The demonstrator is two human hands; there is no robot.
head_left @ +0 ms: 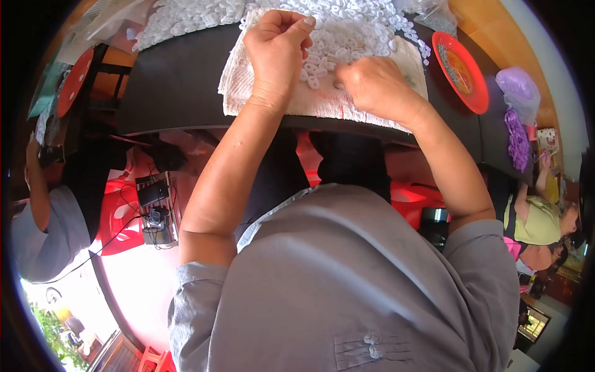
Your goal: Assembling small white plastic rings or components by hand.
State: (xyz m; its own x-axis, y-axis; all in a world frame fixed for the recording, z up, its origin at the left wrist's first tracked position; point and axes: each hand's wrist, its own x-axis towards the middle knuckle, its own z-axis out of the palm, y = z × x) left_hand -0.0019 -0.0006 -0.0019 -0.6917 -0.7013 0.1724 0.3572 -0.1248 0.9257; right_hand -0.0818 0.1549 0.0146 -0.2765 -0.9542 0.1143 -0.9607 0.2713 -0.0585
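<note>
Head shows two hands (277, 49) (375, 84), one towel (237, 87), many rings (347, 38).

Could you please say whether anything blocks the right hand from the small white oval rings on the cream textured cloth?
Nothing visible does; the right hand is beside the small white oval rings on the cream textured cloth, without another object between them.

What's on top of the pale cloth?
Many small white ring-like pieces lie heaped on the pale cloth. The left hand and right hand hide parts of the cloth; anything directly behind them can't be seen.
</note>
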